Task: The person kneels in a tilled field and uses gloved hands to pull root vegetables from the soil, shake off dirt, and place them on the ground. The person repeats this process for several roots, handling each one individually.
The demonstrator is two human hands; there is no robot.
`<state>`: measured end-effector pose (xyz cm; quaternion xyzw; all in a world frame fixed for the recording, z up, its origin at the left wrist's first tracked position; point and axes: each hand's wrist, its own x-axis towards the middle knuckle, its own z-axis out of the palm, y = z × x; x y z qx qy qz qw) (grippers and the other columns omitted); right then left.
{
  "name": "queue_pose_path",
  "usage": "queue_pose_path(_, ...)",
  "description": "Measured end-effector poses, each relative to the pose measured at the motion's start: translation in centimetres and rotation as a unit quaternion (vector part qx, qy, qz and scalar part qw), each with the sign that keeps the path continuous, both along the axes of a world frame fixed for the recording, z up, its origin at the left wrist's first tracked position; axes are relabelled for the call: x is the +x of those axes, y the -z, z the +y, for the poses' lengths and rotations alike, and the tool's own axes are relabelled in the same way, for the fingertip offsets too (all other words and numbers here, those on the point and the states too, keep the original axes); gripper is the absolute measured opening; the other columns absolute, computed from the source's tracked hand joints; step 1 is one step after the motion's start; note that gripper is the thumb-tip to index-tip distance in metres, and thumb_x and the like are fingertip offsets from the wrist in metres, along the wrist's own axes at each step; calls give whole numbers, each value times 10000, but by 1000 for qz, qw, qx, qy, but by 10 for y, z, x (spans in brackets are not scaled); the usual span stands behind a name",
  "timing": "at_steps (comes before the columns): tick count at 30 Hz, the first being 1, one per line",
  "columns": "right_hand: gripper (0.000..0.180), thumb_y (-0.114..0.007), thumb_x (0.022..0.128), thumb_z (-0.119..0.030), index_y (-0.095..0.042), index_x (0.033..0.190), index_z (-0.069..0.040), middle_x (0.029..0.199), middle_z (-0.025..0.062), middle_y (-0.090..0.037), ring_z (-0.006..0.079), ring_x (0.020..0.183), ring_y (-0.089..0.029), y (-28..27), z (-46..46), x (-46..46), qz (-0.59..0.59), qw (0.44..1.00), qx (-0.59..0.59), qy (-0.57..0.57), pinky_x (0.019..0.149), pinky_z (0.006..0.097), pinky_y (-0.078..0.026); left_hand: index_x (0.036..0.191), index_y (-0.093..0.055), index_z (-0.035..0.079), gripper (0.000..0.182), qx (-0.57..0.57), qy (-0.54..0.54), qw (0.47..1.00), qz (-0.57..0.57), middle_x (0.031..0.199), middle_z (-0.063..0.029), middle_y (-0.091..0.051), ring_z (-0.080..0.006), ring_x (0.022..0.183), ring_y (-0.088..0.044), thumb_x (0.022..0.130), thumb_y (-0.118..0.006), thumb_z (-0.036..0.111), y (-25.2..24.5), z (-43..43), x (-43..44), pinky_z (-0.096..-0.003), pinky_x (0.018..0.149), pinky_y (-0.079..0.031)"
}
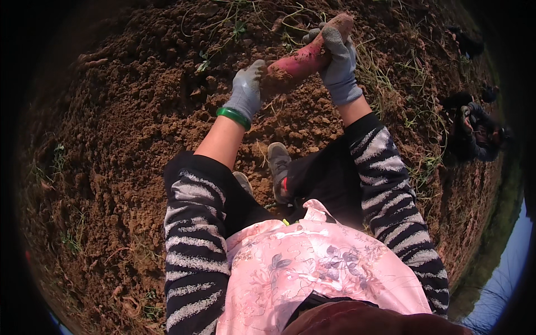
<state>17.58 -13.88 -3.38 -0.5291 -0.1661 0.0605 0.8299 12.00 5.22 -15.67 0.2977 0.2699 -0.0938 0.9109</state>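
Observation:
A long reddish sweet potato (299,63), partly coated in soil, is held up slantwise over the ground. My right hand (340,63), in a grey work glove, grips its upper part, with the thumb over the skin. My left hand (247,86), gloved alike with a green bangle (233,116) at the wrist, is at the lower end, where loose soil hangs; whether its fingers close on the root is not clear. Below lies broken brown soil (167,125).
Green vines (377,75) and dry stalks spread to the right and along the top. My shoes (279,167) stand on the soil below my hands. A co-worker (481,134) crouches at the far right. Another reddish root (94,63) lies at the upper left.

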Motion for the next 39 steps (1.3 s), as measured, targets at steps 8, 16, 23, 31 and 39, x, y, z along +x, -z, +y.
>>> queue_pose_path(8,249,-727,938,-209,-681,1100,-25,1041,79,-703,191,973,-675,3,-28,6,-202,948,-201,143,875,361,-563,1431,-504,197,709,-4,81,994,71,1397,-117,-549,-353,1278,-529,916,-591,675,-72,-21,-22,-648,1073,-398)
queue_pose_path(16,372,-860,817,-219,-640,1083,-78,1033,52,-707,149,924,-681,-7,20,-25,-94,984,-141,50,832,312,-582,1295,-572,59,637,-204,-60,977,22,1234,-149,-650,-341,1129,-637,955,-594,597,-58,-24,-14,-546,1001,-538)
queue_pose_path(23,470,-899,775,-194,-633,1147,-87,1178,72,-710,153,1081,-679,-9,35,-56,-145,950,-263,-89,934,320,-580,1123,-614,92,459,-66,-170,980,77,1065,-97,-679,-269,930,-664,970,-587,524,-37,-7,-8,-458,863,-570)
queue_pose_path(31,502,-889,688,-124,-652,1129,-82,1136,90,-683,265,1065,-678,4,26,-45,-377,841,-387,-4,940,403,-560,1076,-655,73,330,127,-95,984,80,946,-53,-665,-205,862,-648,968,-608,381,-12,-1,6,-387,735,-548)
queue_pose_path(39,245,-742,912,-109,-672,1140,-56,1130,94,-700,261,1096,-649,25,-17,0,143,984,110,4,1047,430,-506,1147,-677,32,412,481,-64,872,-55,1008,-108,-664,-192,917,-601,953,-592,386,-40,1,-6,-362,858,-504)
